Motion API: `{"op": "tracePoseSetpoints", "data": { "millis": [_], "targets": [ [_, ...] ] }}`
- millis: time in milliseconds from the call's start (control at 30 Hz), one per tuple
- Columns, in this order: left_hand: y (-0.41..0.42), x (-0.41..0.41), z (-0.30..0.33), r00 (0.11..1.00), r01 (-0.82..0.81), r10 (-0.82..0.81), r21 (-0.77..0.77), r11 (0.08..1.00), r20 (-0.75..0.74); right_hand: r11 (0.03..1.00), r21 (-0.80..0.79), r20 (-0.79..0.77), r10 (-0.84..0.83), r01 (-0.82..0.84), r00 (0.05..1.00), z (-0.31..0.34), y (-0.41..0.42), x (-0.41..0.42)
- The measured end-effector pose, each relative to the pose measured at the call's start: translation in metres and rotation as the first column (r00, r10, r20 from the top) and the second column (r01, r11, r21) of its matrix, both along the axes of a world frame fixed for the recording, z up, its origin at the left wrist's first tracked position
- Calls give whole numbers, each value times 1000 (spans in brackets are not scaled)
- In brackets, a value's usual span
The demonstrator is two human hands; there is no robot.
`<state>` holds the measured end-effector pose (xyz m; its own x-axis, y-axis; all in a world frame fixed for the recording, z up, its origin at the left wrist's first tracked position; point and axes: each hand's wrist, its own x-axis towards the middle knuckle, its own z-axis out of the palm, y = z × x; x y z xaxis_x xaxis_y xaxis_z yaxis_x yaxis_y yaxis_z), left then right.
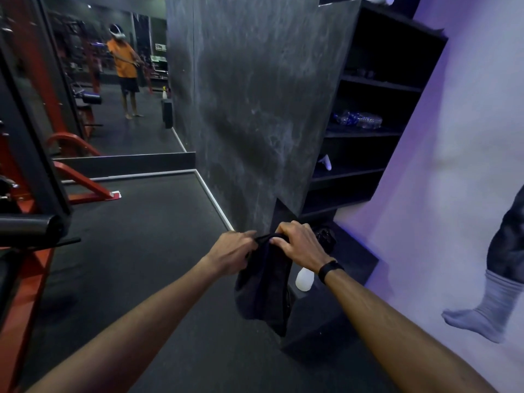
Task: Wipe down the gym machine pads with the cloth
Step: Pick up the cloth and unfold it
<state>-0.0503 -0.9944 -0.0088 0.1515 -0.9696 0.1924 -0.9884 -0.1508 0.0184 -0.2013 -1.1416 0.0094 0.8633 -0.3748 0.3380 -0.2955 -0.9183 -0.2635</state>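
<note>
A dark cloth (265, 282) hangs down in front of me, held at its top edge by both hands. My left hand (234, 252) pinches the cloth's upper left corner. My right hand (300, 243) grips the top of the cloth from above, fingers curled over the fold. A black roller pad (29, 226) of the red-and-black gym machine (25, 154) juts in at the far left, well apart from the cloth.
A white spray bottle (304, 279) stands on a low black box (320, 313) just behind the cloth. A grey pillar (255, 109) and black shelves (368, 131) rise ahead. A mirror (113, 80) at left reflects me. A wall mural is at right.
</note>
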Motion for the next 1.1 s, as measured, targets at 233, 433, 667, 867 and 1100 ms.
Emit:
{"op": "tracePoseSetpoints", "data": {
  "millis": [233,433,667,867,1100],
  "targets": [
    [12,32,-15,996,-67,59,100,993,73,994,-98,-76,-56,48,996,16,-34,-21],
    [-3,52,11,961,-55,57,16,998,-272,999,13,-166,-48,51,985,16,-41,-30],
    [0,52,24,832,19,-66,-91,996,-550,965,227,-287,-60,129,956,20,-52,-38],
    [8,63,31,666,57,-14,32,998,-746,915,383,-400,42,126,915,32,-52,-32],
    [14,80,138,253,-309,-279,-350,884,-926,619,765,341,-155,-178,927,146,-60,-24]
  ]
}}
